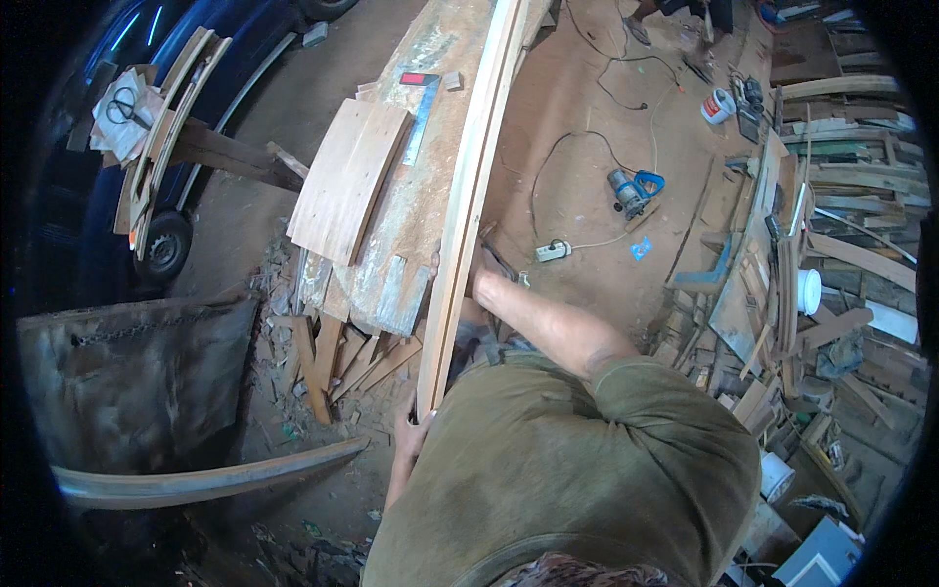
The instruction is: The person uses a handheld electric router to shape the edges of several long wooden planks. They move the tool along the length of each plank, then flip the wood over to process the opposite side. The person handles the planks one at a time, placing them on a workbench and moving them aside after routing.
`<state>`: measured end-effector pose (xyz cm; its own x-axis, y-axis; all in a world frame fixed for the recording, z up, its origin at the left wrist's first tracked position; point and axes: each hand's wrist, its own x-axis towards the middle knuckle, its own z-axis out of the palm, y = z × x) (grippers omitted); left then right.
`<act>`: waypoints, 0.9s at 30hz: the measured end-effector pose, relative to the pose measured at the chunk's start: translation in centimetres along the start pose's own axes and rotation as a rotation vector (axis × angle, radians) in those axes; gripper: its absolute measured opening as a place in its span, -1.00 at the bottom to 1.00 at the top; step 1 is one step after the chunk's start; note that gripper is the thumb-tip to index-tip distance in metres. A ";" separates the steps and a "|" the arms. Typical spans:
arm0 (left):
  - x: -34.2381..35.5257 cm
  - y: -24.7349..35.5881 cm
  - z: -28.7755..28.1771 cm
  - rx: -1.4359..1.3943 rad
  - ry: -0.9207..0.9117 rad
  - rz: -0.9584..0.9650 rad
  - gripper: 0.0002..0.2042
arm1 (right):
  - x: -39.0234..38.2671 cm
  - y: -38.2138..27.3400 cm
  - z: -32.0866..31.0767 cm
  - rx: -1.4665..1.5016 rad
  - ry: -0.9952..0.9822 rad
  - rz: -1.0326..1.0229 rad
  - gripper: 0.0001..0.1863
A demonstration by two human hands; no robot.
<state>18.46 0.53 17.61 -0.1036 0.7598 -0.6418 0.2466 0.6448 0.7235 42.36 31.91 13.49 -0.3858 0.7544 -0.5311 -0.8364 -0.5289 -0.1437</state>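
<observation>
Our L hand (410, 431) curls round long timber (470, 196) end; R hand (478, 262) mostly hidden, grip unclear. Timber's alongside workbench (426, 201); steps left, can't tell.

The long wooden board (469, 196) covers most of the right hand (477, 266), so its hold cannot be told; at the board's near end, the left hand (411, 432) has some fingers out of sight. Straight ahead of the grip, the top edge cuts off board and workbench (425, 205). Ahead and right, it crops a co-worker (638, 29). Right of the grip, the power strip's (554, 251) sockets are too small to make out.
</observation>
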 end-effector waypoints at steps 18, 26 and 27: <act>-7.1 2.4 -4.1 0.500 0.240 0.180 -0.38 | -4.8 11.7 4.7 -0.096 0.097 0.077 -0.18; -10.4 -0.3 -11.0 0.201 0.530 0.169 -0.54 | -9.8 23.4 14.3 -0.357 0.086 -0.068 0.16; -10.8 -1.4 -12.6 0.251 0.609 0.245 -0.54 | -10.3 25.3 15.9 -0.410 0.051 -0.096 0.17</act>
<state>7.12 -7.58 26.71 -0.5198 0.8395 -0.1582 0.5393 0.4661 0.7013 19.00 16.98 28.58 -0.2856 0.7930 -0.5382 -0.6395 -0.5759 -0.5093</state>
